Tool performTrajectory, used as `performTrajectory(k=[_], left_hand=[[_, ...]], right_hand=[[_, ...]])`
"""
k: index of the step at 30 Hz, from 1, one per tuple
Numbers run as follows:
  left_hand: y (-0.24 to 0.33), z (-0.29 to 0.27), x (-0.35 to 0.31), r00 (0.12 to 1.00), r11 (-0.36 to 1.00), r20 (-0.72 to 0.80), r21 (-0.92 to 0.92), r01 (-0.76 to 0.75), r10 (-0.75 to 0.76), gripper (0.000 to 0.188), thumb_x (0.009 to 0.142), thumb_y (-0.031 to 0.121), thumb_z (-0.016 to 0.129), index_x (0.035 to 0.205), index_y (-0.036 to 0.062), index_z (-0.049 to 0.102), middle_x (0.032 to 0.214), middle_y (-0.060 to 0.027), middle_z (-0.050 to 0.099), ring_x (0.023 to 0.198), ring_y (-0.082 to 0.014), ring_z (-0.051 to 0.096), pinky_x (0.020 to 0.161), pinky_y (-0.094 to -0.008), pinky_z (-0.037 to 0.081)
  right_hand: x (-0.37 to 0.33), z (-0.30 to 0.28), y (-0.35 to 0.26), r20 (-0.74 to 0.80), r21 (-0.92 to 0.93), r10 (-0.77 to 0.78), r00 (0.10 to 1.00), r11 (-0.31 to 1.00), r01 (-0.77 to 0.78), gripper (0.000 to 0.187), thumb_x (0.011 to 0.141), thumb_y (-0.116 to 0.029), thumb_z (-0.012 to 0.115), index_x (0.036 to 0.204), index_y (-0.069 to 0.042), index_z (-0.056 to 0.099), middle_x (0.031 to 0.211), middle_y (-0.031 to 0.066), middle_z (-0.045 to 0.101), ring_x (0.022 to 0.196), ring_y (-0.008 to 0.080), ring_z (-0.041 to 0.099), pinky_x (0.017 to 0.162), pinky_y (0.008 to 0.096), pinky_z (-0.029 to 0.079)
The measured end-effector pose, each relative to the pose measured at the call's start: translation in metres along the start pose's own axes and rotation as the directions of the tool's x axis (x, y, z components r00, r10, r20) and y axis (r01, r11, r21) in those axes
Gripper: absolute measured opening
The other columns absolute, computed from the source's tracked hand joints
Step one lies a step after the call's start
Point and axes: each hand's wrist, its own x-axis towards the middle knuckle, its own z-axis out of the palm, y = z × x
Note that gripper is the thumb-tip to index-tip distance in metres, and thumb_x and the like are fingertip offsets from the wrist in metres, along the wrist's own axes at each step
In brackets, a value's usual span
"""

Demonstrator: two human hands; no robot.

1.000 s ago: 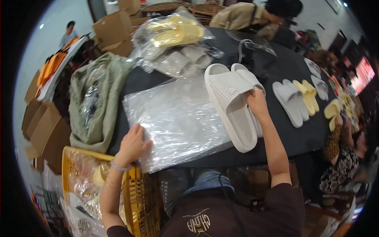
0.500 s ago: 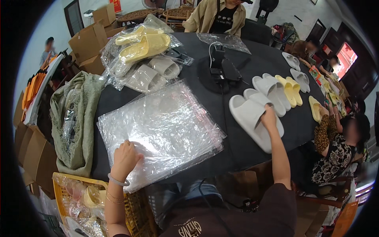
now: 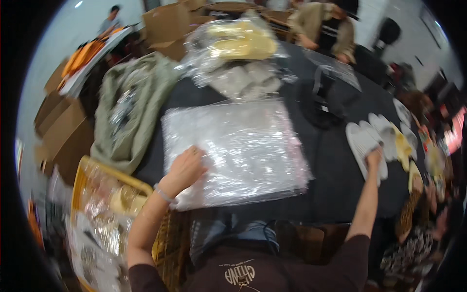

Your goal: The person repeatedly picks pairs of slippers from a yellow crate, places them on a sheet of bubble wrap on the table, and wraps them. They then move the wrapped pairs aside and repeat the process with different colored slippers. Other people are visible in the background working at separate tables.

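Note:
My left hand (image 3: 187, 168) is at the near left part of a stack of clear plastic bags (image 3: 233, 141), its fingers curled together against the top bag. Far out to the right, my right hand (image 3: 373, 158) grips a light grey slipper (image 3: 359, 141), its fingertips tucked into the foot opening. A matching slipper lies right behind that one, partly covered. Beside them stand another pale grey pair (image 3: 384, 131) and a yellow pair (image 3: 402, 146). Motion blur softens the whole picture.
Bagged yellow slippers (image 3: 245, 46) lie on bagged grey ones (image 3: 245, 78) at the table's back. A green sack (image 3: 146, 97) and a yellow crate (image 3: 82, 180) of bagged slippers are at left. A black stand (image 3: 323, 104) occupies the table. Another person (image 3: 323, 31) sits opposite.
The view has swung left, so the table's things appear farther right. My right hand still holds the grey slipper, and my left hand is still on the bags. The person opposite now shows both hands.

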Motion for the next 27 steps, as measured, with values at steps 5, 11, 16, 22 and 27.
performTrajectory(k=[5,11,16,22,27], left_hand=[[0.013,-0.023,-0.043,0.999,0.968,-0.03,0.248,0.039,-0.032,0.055,0.08,0.031,0.067,0.123,-0.0003,0.051,0.126,-0.0185,0.05,0.12,-0.0301,0.046,0.092,-0.0394,0.043],[0.046,-0.047,-0.15,0.985,0.879,-0.156,0.456,0.139,-0.075,0.055,0.083,0.037,0.063,0.121,-0.0003,0.053,0.129,-0.0148,0.05,0.122,-0.0295,0.043,0.097,-0.0411,0.038],[0.058,-0.075,-0.25,0.852,0.882,-0.39,0.17,0.44,-0.35,0.045,0.083,0.03,0.065,0.116,0.0016,0.057,0.118,-0.0134,0.057,0.112,-0.0271,0.053,0.091,-0.0387,0.043],[0.075,-0.076,-0.364,0.061,0.436,-0.636,-0.453,0.778,-0.769,0.015,0.085,0.015,0.063,0.092,0.0015,0.065,0.081,-0.0125,0.064,0.079,-0.0261,0.063,0.068,-0.0327,0.05],[0.016,-0.081,-0.464,-0.241,0.146,-0.739,-0.417,0.897,-0.63,0.026,0.089,0.024,0.06,0.095,-0.0011,0.064,0.089,-0.0167,0.066,0.087,-0.0282,0.064,0.077,-0.0365,0.048]], right_hand=[[-0.024,-0.001,0.007,-0.319,0.189,-0.264,0.91,0.923,0.334,0.05,0.085,-0.008,0.051,0.134,0.002,0.043,0.135,0.0232,0.045,0.128,0.0371,0.039,0.11,0.0429,0.027],[-0.162,-0.11,-0.192,-0.17,0.483,-0.656,0.736,0.595,0.642,0.04,0.094,-0.01,0.048,0.132,0.005,0.045,0.136,0.0198,0.046,0.128,0.0331,0.041,0.109,0.0394,0.029],[-0.231,-0.164,-0.287,-0.163,0.751,-0.667,0.727,0.394,0.53,0.023,0.094,-0.006,0.051,0.111,0.004,0.063,0.106,0.0148,0.067,0.095,0.0226,0.063,0.085,0.0323,0.049],[-0.234,-0.14,-0.28,-0.179,0.861,-0.509,0.842,0.332,0.384,0.024,0.093,-0.007,0.048,0.098,0.004,0.069,0.092,0.0181,0.068,0.075,0.0268,0.065,0.066,0.0348,0.055],[-0.225,-0.129,-0.267,-0.147,0.798,-0.455,0.878,0.47,0.377,0.024,0.092,-0.007,0.048,0.095,0.002,0.07,0.087,0.0144,0.069,0.067,0.0244,0.064,0.059,0.0337,0.053]])
